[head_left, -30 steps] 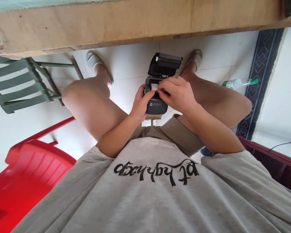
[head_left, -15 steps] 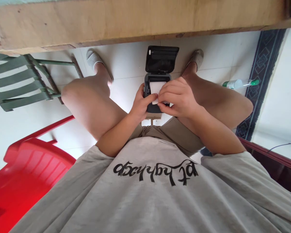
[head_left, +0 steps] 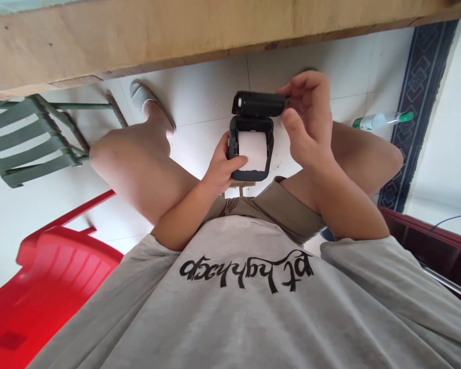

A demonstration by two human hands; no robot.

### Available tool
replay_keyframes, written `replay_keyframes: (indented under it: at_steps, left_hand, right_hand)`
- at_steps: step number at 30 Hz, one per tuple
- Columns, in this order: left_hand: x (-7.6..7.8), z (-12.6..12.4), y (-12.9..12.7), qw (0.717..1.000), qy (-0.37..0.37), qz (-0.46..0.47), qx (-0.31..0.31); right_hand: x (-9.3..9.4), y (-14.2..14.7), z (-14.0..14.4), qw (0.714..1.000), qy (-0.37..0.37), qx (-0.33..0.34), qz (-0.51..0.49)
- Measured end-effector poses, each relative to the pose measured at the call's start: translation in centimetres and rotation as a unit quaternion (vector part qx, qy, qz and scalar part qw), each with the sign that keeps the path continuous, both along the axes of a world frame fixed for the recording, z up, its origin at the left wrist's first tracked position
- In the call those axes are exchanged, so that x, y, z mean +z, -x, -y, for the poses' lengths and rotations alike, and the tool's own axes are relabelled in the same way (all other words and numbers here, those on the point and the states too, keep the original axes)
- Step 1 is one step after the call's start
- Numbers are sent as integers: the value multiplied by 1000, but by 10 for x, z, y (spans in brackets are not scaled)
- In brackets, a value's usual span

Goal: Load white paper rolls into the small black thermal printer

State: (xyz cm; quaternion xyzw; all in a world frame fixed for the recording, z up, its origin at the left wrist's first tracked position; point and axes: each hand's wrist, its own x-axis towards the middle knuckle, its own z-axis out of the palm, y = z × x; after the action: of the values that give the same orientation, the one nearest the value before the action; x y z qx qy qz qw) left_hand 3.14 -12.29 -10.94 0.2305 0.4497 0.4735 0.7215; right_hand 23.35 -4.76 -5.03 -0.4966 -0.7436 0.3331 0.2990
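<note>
Since the earlier frame the right hand (head_left: pixel 309 120) has been lifted off the paper and brought up to the lid (head_left: pixel 258 104), which has been swung from fully open to partly lowered.

At the far left a green slatted chair (head_left: pixel 30 141) is seen on the white tiled floor, with a red plastic chair (head_left: pixel 57 279) below it, nearer the camera. A wooden table edge (head_left: pixel 176 31) is stretched across the top.

The small black printer (head_left: pixel 250 154) is held above the lap, between the knees. Its left side is gripped by the left hand (head_left: pixel 223 166), fingers curled around the body and the thumb laid on the edge of the white paper roll (head_left: pixel 252 149), which is seated in the open compartment.

The right end of the lid is pinched by the right hand's fingertips; the thumb is held apart, pointing toward the printer.

Further right a clear bottle with a green cap (head_left: pixel 380 120) is laid on the floor, beside a dark patterned border.
</note>
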Motion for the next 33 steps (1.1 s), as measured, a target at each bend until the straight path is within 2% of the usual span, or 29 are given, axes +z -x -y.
replay_keyframes:
  at_steps: [4, 7, 10, 13, 17, 22, 27, 33]
  left_hand:
    - [4, 0, 0, 1000, 3, 4, 4]
    - [5, -1, 0, 1000, -2, 9, 19]
    - [2, -2, 0, 999, -11, 8, 30]
    - [-3, -1, 1, 1000, -16, 3, 23]
    - [-4, 0, 1, 999, -29, 16, 14]
    - [2, -1, -1, 999, -17, 23, 46]
    - [4, -2, -1, 999, -7, 27, 43]
    - [11, -1, -1, 997, 17, 27, 73]
  right_hand:
    - [14, 4, 2, 1000, 17, 2, 13]
    - [20, 4, 2, 995, 41, 54, 71]
    - [22, 2, 1, 988, 58, 113, 86]
    - [18, 2, 1, 983, 85, 148, 63]
    - [5, 5, 3, 980, 159, 122, 15]
    - [-2, 10, 5, 964, 232, 128, -38]
    - [4, 13, 3, 963, 229, 139, -42]
    - [3, 16, 3, 971, 194, 137, -20]
